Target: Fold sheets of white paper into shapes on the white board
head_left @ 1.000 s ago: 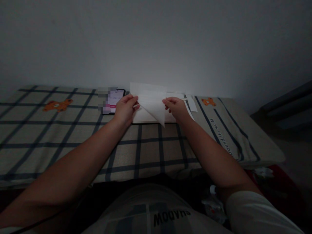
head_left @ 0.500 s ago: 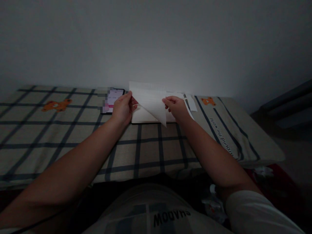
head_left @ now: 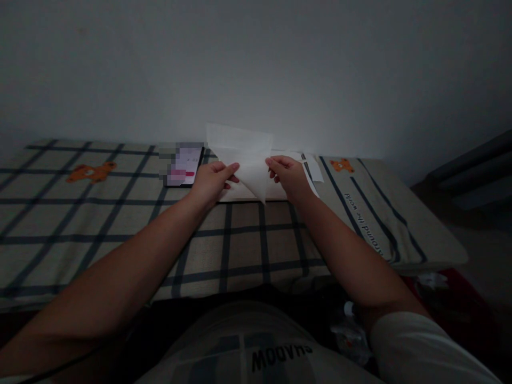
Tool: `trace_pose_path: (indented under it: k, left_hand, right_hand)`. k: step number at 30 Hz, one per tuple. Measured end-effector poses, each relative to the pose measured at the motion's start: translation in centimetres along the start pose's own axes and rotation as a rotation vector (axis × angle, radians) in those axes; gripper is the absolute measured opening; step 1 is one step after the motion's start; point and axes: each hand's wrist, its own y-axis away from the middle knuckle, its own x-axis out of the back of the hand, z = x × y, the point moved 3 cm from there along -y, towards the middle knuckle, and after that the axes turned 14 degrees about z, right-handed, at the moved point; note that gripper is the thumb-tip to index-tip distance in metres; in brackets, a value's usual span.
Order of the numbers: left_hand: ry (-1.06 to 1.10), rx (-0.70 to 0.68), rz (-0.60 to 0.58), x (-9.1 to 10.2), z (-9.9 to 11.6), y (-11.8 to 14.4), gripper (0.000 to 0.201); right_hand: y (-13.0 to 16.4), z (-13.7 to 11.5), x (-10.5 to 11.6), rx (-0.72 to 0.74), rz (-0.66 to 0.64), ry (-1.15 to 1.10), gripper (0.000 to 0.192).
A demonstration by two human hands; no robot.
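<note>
A thin white sheet of paper is raised at a slant, its top edge against the wall and a corner pointing down toward me. My left hand pinches its lower left edge between thumb and fingers. On the right edge, my right hand grips the same sheet with closed fingertips. Beneath the sheet lies an open notebook with pale pages and a dark cover edge, partly hidden by paper and hands. Whether the sheet is joined to the notebook, I cannot tell.
A lit phone lies left of my left hand. White papers stick out beyond my right hand. The checked cloth covers the table, with a wall behind. Below right, a clear plastic bottle stands near my arm.
My left hand has moved right and inward along the sheet's edge. The sheet's upper part has risen and bends more. My right hand has barely moved.
</note>
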Motion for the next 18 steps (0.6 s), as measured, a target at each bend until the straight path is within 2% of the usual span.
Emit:
trace_pose_path:
  k: [5,9,13,16,18]
  left_hand:
    - [-0.014,-0.083,0.066,0.4,0.0,-0.7,0.025]
    - [0.029,-0.051,0.067,0.4,0.0,-0.6,0.022]
    - [0.125,0.038,-0.019,0.0,0.1,-0.1,0.025]
    - [0.112,0.072,-0.106,-0.3,0.1,0.3,0.028]
    - [0.077,0.072,-0.119,-0.4,0.0,0.4,0.027]
  right_hand:
    - [0.0,0.6,-0.3,-0.005,-0.151,0.069,0.029]
    - [-0.1,1.0,-0.3,0.016,-0.158,0.116,0.028]
    - [0.0,0.7,-0.3,0.042,-0.116,0.139,0.025]
    - [0.2,0.3,-0.2,0.037,-0.100,0.128,0.023]
    - [0.3,0.2,-0.2,0.036,-0.094,0.120,0.023]
